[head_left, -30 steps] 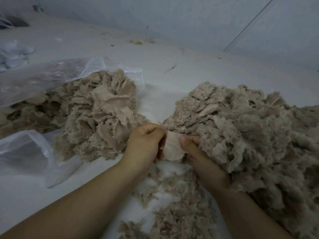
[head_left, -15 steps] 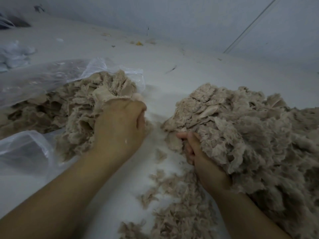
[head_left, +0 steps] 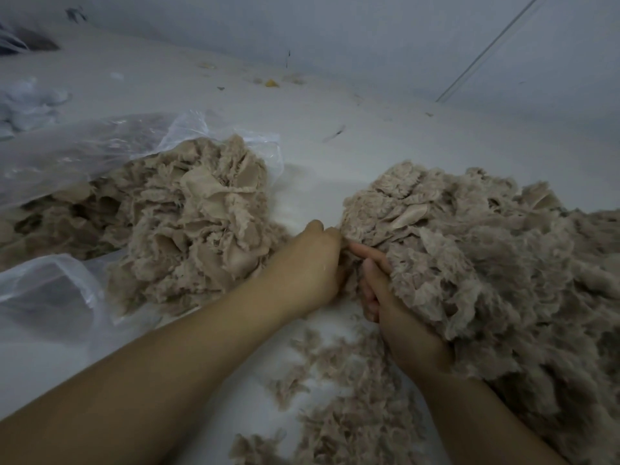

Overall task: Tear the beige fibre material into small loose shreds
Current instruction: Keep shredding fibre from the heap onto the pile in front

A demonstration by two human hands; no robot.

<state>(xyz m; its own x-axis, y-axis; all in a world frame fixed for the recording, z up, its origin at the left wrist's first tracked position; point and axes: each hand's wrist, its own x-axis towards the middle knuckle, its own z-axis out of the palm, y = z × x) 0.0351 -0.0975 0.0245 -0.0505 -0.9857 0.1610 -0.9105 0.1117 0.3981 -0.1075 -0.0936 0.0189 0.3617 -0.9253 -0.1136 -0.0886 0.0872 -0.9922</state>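
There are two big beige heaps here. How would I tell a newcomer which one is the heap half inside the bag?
Start at the pale work surface and look to the person's left side, where a crumpled clear plastic bag lies open. The beige fibre heap spills from its mouth. Unlike the fluffier, finer-torn right-hand fibre pile that lies bare on the surface, it shows broad, flat, folded pieces and has plastic around it.

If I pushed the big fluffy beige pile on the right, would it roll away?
Probably not. The big beige fibre pile looks soft and floppy, slumping around the right hand, so it would likely squash. It seems light, and loose beige shreds might scatter.
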